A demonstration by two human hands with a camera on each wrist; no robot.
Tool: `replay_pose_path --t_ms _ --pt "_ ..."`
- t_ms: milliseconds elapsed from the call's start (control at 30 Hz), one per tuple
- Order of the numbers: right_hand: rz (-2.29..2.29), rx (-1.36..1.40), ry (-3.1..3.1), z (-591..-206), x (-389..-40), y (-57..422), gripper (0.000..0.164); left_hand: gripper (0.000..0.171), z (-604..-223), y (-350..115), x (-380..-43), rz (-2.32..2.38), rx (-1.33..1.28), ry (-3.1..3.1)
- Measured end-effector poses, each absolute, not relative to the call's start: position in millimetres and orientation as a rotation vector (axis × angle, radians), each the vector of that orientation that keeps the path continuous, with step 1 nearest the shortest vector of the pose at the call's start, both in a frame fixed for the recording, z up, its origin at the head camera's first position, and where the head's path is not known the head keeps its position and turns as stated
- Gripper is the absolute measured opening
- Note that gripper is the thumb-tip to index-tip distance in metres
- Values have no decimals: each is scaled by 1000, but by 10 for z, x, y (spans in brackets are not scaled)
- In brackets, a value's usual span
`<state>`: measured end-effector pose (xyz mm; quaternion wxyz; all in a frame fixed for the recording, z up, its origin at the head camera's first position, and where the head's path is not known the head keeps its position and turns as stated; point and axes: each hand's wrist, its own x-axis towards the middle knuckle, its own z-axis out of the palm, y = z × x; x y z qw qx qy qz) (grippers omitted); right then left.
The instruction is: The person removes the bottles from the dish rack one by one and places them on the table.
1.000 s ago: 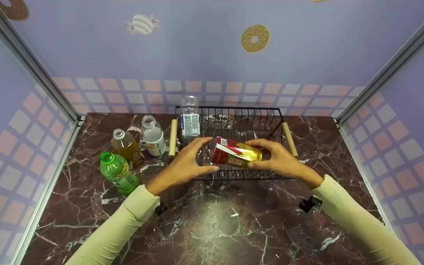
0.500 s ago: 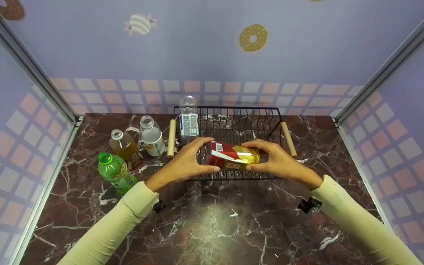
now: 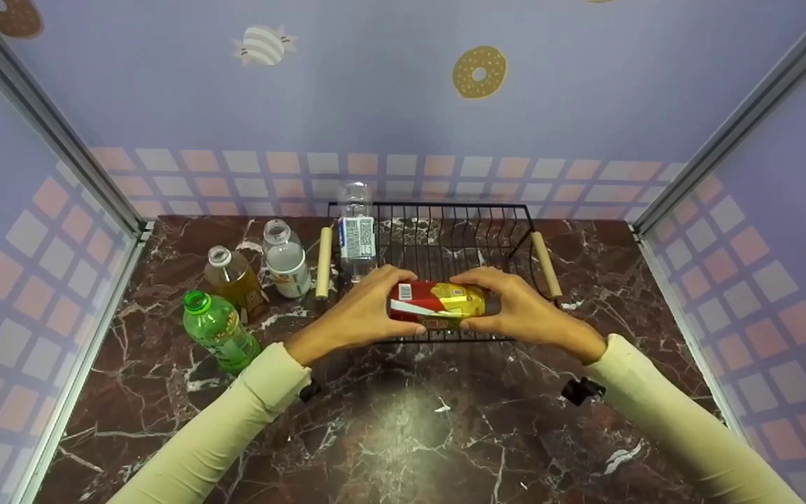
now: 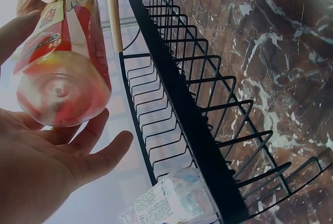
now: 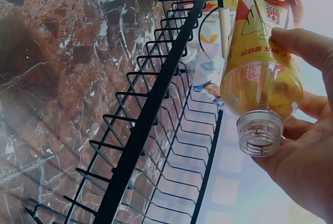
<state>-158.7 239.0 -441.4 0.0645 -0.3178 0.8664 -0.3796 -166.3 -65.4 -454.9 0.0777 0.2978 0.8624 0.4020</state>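
Note:
A plastic bottle (image 3: 438, 304) with a red and yellow label lies sideways between both hands, above the black wire basket (image 3: 459, 206). My left hand (image 3: 357, 315) grips its red base end, thumb toward me and fingers on the far side. At the yellow neck end, my right hand (image 3: 525, 315) holds it the same way. The right wrist view shows the bottle's open, uncapped neck (image 5: 260, 135); in the left wrist view its round clear base (image 4: 62, 89) faces the camera. A clear empty bottle (image 3: 357, 238) with a white label lies in the basket's left end.
Left of the basket stand a white-labelled bottle (image 3: 290, 266), a bottle of amber look (image 3: 235, 283) and a green bottle (image 3: 221, 332). Wooden handles (image 3: 324, 262) sit at the basket's ends. Patterned walls enclose the marbled tabletop (image 3: 410, 420) at back and sides.
The bottle has swung from a slant to nearly level and turned a little about its length. Both hands have closed in on its ends, the left hand now round the base.

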Motion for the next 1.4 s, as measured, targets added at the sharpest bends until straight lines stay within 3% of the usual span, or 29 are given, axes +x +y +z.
replay_pose_path --t_ms 667,1400 --pt "-1087 -1138 2656 -4399 -1533 2298 63 74 -4559 -556 -1634 1019 990 2652" --pt "-1177 -1079 2645 -4339 -1520 2318 60 69 -4573 -580 -1594 1088 944 2602"
